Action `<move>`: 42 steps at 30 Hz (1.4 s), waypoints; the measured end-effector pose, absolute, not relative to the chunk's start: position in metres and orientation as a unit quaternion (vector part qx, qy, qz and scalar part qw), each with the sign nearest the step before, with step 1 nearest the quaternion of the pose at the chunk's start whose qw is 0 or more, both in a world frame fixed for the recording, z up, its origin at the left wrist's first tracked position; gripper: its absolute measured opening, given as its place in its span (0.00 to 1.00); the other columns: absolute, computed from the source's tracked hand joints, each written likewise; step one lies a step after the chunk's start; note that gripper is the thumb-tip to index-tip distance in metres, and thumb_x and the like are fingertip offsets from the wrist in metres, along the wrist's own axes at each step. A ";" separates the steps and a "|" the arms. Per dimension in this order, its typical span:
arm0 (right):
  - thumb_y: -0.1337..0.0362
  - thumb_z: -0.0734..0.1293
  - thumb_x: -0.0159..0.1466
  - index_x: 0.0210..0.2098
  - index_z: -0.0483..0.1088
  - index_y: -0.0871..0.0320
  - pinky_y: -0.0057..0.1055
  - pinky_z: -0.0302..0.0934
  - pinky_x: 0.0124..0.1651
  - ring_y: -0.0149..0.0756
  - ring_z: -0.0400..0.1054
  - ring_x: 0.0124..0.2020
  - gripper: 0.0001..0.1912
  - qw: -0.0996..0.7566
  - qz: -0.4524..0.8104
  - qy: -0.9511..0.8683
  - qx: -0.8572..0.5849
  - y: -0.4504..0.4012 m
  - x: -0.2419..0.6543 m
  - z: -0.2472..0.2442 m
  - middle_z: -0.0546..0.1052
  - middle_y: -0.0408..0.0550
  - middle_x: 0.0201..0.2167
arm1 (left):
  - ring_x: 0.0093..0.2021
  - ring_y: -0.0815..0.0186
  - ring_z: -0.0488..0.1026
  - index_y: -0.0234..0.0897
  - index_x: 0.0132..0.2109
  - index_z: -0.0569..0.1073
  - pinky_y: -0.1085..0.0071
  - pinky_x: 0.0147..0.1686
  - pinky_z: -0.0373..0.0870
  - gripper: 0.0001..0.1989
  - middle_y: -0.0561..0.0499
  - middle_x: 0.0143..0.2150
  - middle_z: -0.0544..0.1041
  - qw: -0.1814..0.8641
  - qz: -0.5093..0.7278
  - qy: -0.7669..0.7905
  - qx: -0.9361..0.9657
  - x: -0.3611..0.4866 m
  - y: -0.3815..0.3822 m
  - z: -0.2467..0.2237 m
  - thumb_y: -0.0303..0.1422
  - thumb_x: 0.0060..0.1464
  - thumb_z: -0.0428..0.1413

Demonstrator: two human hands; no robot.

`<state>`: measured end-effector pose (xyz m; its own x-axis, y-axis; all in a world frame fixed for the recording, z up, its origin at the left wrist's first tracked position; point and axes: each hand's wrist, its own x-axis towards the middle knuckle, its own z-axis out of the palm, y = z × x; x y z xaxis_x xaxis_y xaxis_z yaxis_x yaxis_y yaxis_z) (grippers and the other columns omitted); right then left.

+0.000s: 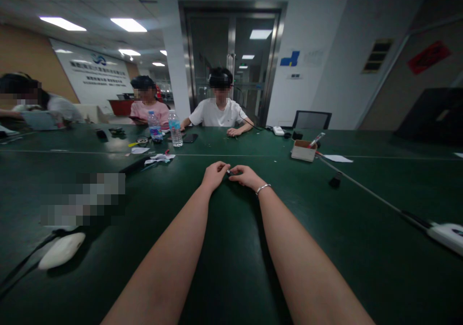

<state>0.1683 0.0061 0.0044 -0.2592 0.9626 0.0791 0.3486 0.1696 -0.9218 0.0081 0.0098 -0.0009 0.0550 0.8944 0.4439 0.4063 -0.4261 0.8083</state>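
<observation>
Both my arms reach forward over the dark green table [231, 248]. My left hand [216, 174] and my right hand [245, 176] meet near the middle, fingers closed around a small dark object [228, 172] with a light, shiny spot. It sits between the fingertips of the two hands, too small to name. A silver bracelet [263, 188] is on my right wrist.
Across the table sits a person in white [220, 110]. Two water bottles [175, 129] and a phone [190, 138] lie left of centre. To the right are a small box [304, 151], a black clip [335, 180] and a cable [365, 190]. A white mouse-like object [62, 251] rests at left.
</observation>
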 end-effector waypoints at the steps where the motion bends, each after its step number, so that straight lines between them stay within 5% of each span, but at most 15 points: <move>1: 0.70 0.71 0.51 0.35 0.70 0.61 0.19 0.50 0.15 0.17 0.55 0.15 0.12 0.365 0.422 -0.670 -0.489 0.006 0.169 0.004 0.72 0.41 0.30 | 0.39 0.64 0.73 0.38 0.40 0.75 0.68 0.42 0.67 0.12 0.47 0.39 0.77 0.271 0.513 0.450 0.679 0.008 0.012 -0.002 0.39 0.51 0.55; 4: 0.70 0.71 0.51 0.35 0.70 0.61 0.19 0.50 0.15 0.17 0.54 0.14 0.12 0.370 0.427 -0.667 -0.486 0.007 0.170 0.003 0.72 0.40 0.28 | 0.46 0.64 0.72 0.37 0.47 0.73 0.66 0.47 0.68 0.16 0.44 0.48 0.75 0.361 0.538 0.376 0.662 0.008 0.016 -0.003 0.32 0.49 0.55; 8: 0.71 0.71 0.51 0.34 0.69 0.62 0.19 0.50 0.15 0.17 0.55 0.14 0.11 0.374 0.432 -0.666 -0.479 0.005 0.171 0.004 0.72 0.40 0.26 | 0.43 0.63 0.73 0.34 0.43 0.75 0.65 0.45 0.69 0.14 0.43 0.44 0.77 0.409 0.508 0.358 0.668 0.007 0.016 -0.003 0.31 0.47 0.55; 27: 0.71 0.73 0.49 0.33 0.69 0.62 0.19 0.50 0.15 0.18 0.55 0.15 0.13 0.369 0.431 -0.661 -0.491 0.000 0.166 0.009 0.72 0.40 0.25 | 0.24 0.69 0.67 0.36 0.28 0.71 0.73 0.26 0.60 0.21 0.52 0.23 0.72 0.264 0.459 0.525 0.667 0.005 0.020 -0.008 0.52 0.43 0.57; 42: 0.71 0.71 0.50 0.33 0.68 0.61 0.19 0.53 0.17 0.19 0.57 0.16 0.12 0.346 0.395 -0.681 -0.511 -0.002 0.162 0.012 0.71 0.40 0.27 | 0.23 0.69 0.60 0.38 0.21 0.65 0.72 0.25 0.54 0.20 0.55 0.19 0.65 0.176 0.417 0.586 0.672 0.010 0.013 -0.002 0.50 0.49 0.51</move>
<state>0.1624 -0.0016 0.0124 -0.2392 0.9686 0.0679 0.4228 0.1669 -0.8908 0.0101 0.0127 -0.0025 -0.0349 0.9347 0.3537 0.6403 -0.2508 0.7260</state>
